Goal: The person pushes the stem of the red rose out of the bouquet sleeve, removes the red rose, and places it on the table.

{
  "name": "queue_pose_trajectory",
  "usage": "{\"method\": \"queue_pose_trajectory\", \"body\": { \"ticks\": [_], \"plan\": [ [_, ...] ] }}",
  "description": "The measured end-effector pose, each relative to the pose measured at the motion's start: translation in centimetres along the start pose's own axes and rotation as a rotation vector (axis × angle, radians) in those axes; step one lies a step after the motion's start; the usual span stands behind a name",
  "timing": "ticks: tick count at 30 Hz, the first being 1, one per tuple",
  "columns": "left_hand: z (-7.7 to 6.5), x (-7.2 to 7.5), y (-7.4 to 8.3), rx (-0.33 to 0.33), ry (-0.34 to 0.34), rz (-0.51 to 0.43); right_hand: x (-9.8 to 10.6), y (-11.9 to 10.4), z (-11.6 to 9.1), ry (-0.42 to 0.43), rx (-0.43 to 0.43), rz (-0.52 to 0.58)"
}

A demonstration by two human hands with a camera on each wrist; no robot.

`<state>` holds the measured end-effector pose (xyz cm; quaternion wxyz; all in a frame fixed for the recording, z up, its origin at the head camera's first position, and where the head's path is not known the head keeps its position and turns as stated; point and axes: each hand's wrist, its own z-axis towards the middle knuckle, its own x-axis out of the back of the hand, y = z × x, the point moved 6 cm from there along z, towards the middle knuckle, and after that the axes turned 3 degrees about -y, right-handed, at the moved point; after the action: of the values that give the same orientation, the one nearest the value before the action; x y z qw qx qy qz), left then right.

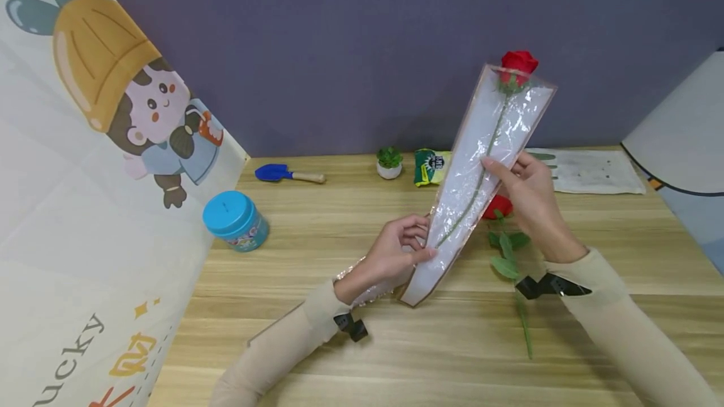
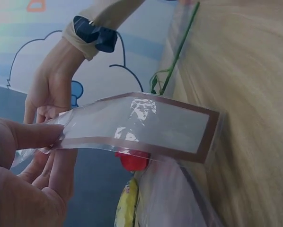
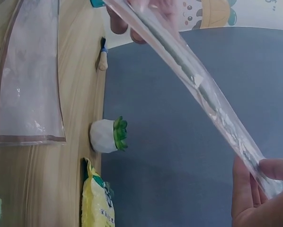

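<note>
A clear, brown-edged flower sleeve [image 1: 469, 174] is held up at a slant above the table, and a red rose [image 1: 519, 66] stands in it with its bloom out of the wide top. Its green stem shows through the plastic. My left hand [image 1: 398, 249] pinches the narrow lower part, thumb in front. Higher up, my right hand [image 1: 528, 196] pinches the sleeve's right edge and the stem, thumb in front. On the table behind the right hand lies a second rose [image 1: 503, 262], partly covered. Another sleeve [image 3: 30, 85] lies flat, mostly hidden by my left forearm in the head view.
A blue-lidded tub [image 1: 236, 222] stands at the left. Along the back are a blue trowel [image 1: 288, 174], a small potted plant [image 1: 389, 163], a green and yellow packet [image 1: 430, 167] and a whitish cloth item [image 1: 599, 171]. A dark panel [image 1: 362, 49] rises behind the table.
</note>
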<state>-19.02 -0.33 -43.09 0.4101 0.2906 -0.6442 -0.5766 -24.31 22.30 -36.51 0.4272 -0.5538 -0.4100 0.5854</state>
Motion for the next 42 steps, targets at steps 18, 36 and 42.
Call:
{"method": "queue_pose_trajectory", "body": {
  "ticks": [18, 36, 42],
  "plan": [
    [-0.3, -0.2, 0.4, -0.072, -0.044, -0.017, -0.2, -0.1, -0.2, -0.020, 0.009, -0.026],
    [-0.3, 0.0, 0.2, -0.086, -0.068, -0.004, -0.9, 0.8, -0.4, -0.056, -0.016, -0.066],
    [-0.3, 0.2, 0.1, -0.091, -0.065, -0.017, -1.2, 1.1, -0.6, -0.065, -0.020, -0.092]
  ]
}}
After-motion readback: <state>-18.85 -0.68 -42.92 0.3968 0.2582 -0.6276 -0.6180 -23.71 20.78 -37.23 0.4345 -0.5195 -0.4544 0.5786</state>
